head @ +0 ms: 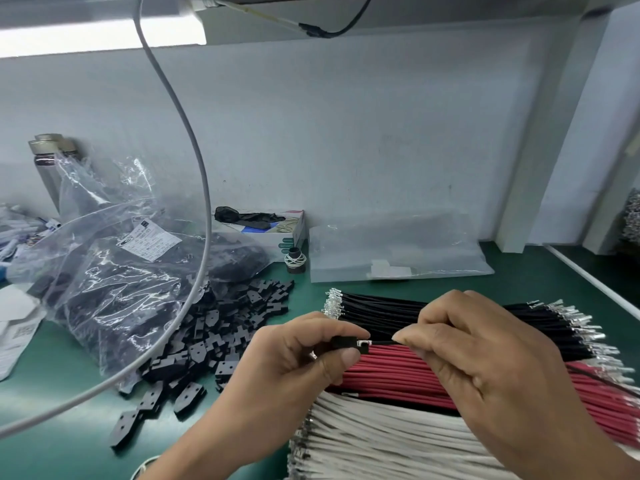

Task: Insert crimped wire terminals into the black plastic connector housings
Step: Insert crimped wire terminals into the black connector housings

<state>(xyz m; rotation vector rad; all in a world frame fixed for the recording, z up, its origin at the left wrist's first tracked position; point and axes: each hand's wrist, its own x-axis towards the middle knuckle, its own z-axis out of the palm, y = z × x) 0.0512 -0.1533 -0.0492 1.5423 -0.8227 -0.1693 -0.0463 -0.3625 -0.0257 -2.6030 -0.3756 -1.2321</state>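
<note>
The left hand [298,355] pinches a black connector housing [341,342] between thumb and curled fingers, above the wire bundles at the near right of the desk [69,441]. The right hand [485,358] pinches a black wire [381,342] just behind its crimped terminal [364,342], whose metal tip sits at the housing's mouth, seemingly only partly in.

The likely trouble from here: if the terminal goes in tilted or turned the wrong way round, it could jam or bend at the mouth, or fail to lock and slide back out. Holding the wire too far back would let it buckle under the push. A slip could also drop the small housing into the black wires [398,310], red wires [398,375] or white wires [381,434] lying below.

A heap of loose housings [221,327] spills from a clear plastic bag [114,271] at the left of the desk. The bag carries a white printed label [150,242], but its writing is too small to read. A box [277,233] by the far edge shows print that is likewise illegible.
</note>
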